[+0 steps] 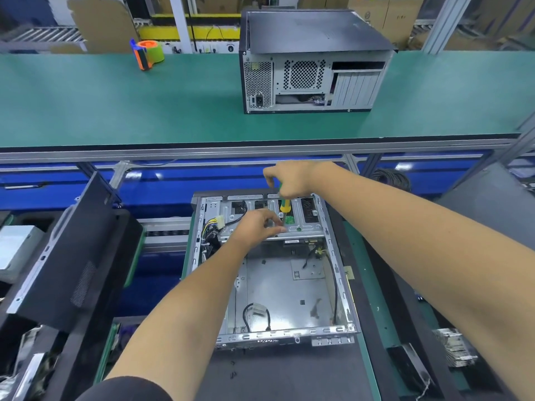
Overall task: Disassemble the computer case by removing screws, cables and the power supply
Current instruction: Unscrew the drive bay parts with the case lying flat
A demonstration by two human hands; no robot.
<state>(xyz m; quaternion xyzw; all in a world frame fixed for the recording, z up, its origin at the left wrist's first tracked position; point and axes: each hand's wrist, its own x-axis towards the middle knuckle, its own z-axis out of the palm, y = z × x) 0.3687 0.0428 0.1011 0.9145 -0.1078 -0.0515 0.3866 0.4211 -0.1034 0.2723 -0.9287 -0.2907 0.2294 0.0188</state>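
An open computer case [289,285] lies flat in front of me, its side panel off and its floor mostly bare. At its far end sits a metal drive cage [307,227]. My right hand [289,180] grips a yellow-and-green screwdriver [285,206] held upright, tip down on the cage. My left hand [257,224] rests on the cage beside the tip, fingers curled and pinching at something small that I cannot make out. A bundle of yellow and black cables with a white plug [214,224] hangs at the cage's left. A black cable [254,316] loops on the case floor.
A second, closed computer case [312,62] stands on the green bench [115,99] beyond. An orange and green tape dispenser [147,53] sits far left on that bench. A black side panel [72,261] leans at my left. Loose screws [233,369] lie on the dark mat near me.
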